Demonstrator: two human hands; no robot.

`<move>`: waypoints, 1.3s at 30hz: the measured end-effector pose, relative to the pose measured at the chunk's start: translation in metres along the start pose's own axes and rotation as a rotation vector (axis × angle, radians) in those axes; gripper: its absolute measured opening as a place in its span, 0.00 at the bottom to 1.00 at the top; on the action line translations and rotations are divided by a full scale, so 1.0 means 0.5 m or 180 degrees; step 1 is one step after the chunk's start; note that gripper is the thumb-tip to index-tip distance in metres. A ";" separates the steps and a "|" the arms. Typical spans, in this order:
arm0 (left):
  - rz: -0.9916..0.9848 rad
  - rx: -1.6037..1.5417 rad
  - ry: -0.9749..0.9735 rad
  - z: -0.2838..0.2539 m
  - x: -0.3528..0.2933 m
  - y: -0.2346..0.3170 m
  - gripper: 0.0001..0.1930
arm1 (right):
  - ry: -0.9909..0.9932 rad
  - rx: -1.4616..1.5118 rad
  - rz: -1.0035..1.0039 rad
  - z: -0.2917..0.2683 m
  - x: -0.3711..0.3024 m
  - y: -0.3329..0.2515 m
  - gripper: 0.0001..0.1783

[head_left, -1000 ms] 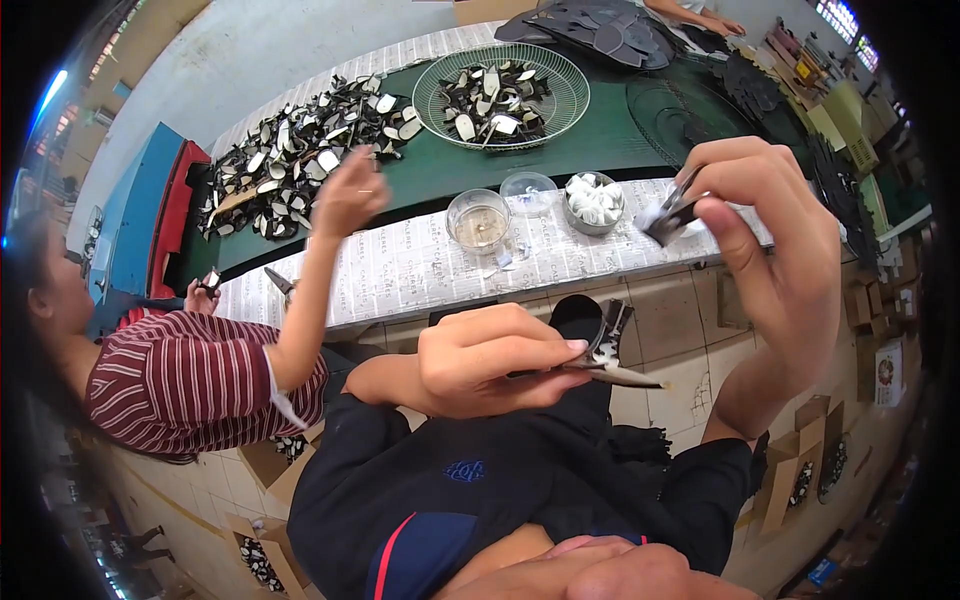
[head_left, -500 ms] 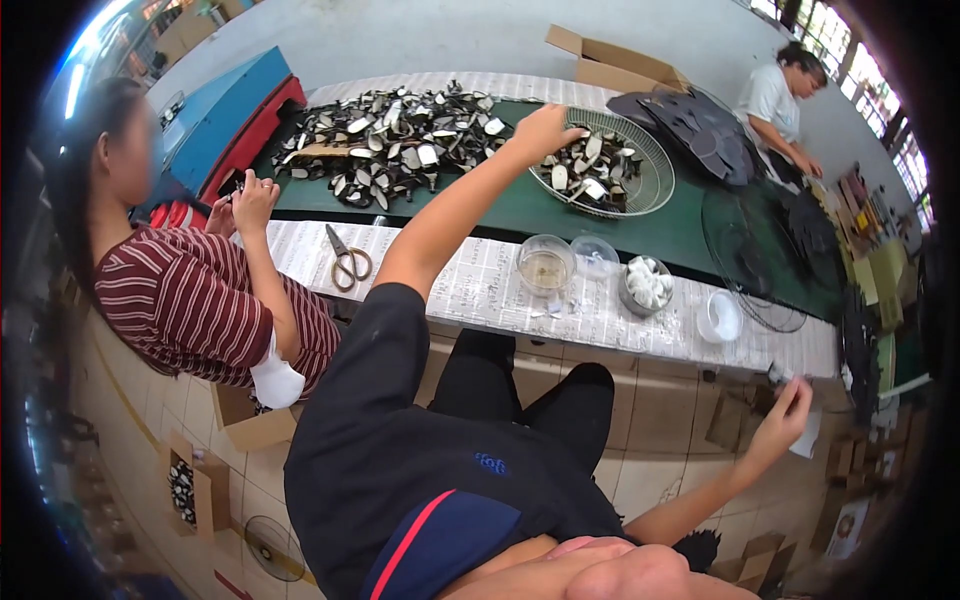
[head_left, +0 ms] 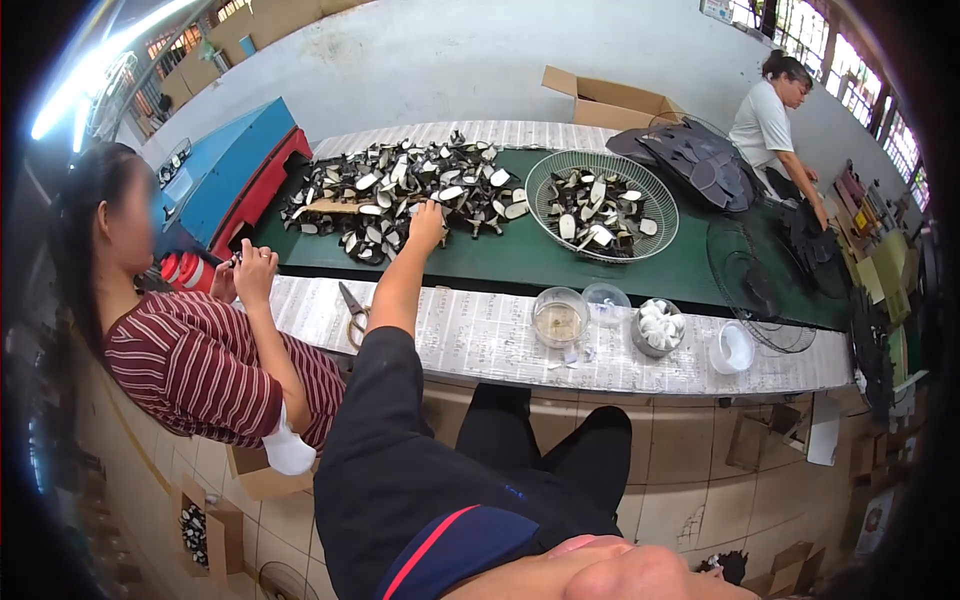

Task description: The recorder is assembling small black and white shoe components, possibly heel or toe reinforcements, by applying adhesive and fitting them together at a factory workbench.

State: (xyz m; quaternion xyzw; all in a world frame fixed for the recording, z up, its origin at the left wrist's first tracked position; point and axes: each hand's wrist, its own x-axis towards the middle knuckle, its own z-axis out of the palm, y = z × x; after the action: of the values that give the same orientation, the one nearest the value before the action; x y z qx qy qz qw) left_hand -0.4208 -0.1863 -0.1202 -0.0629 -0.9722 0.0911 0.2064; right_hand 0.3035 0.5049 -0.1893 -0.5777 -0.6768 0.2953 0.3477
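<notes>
My left hand (head_left: 428, 226) reaches over the loose pile of small black pieces with pale oval ends (head_left: 385, 185). Its fingers are closed together at the pile's near right part, and what they grip is hard to make out. To the right of the pile, a round wire basket (head_left: 668, 180) holds several more of these pieces. My right hand is out of sight. Along the table's near edge stand a clear tub with a little liquid (head_left: 560, 320), a metal bowl of white cotton-like balls (head_left: 658, 328) and a white plastic tub (head_left: 732, 347).
At left, a person in a striped shirt (head_left: 200, 350) works close to my arm, with scissors (head_left: 354, 318) on the table between us. A second person (head_left: 768, 130) handles dark sheets (head_left: 690, 165) at the far right. An open carton (head_left: 615, 100) stands behind the basket.
My left hand has moved left from the basket to the pile. My right hand, raised at the lower right before, has gone out of view. The head view has shifted slightly.
</notes>
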 end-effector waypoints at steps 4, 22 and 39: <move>0.0213 -0.0278 -0.0522 -0.024 0.044 0.053 0.27 | 0.0072 0.0066 0.0018 -0.028 -0.003 0.002 0.18; -0.2053 -0.7117 0.0455 -0.130 -0.144 0.057 0.09 | -0.1229 0.1500 -0.0225 0.342 0.089 -0.222 0.23; -0.2056 -0.8071 -0.2516 -0.434 -0.656 0.282 0.18 | -0.4623 0.2886 0.1097 0.317 -0.446 -0.625 0.08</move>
State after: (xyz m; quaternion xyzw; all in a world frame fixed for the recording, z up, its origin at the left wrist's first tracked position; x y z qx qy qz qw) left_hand -0.0218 -0.0684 -0.0816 0.0505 -0.3528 -0.8946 -0.2694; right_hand 0.0149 0.2356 -0.0604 -0.1469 -0.4515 0.8798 -0.0228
